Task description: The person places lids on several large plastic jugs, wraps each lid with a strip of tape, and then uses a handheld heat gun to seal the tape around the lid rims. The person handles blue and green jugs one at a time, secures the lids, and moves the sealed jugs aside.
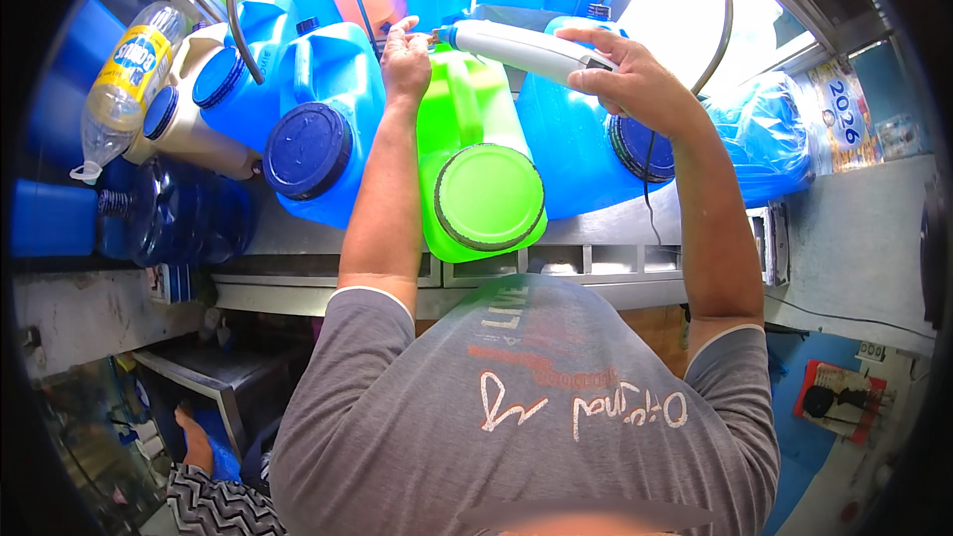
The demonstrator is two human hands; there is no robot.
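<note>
My right hand [640, 84] is wrapped round the far end of a white, tube-shaped hand-held tool [516, 48] with a blue collar; it lies nearly level over the green jug's top end. The tool's narrow tip points left, close to the fingers of my left hand [405, 62]. Those fingers are pinched together at the tip, and what they hold is too small to make out. Below both hands lies a bright green plastic jug [486, 129] with a handle and a wide round green lid [490, 197] facing me.
Blue jugs with dark lids flank it at left [338, 69] and right [566, 129]. Further left are a cream jug [204, 134], a clear bottle [129, 79] and a dark blue water bottle [189, 213]. Black cords [238, 10] hang in front. Someone's foot [194, 442] shows lower left.
</note>
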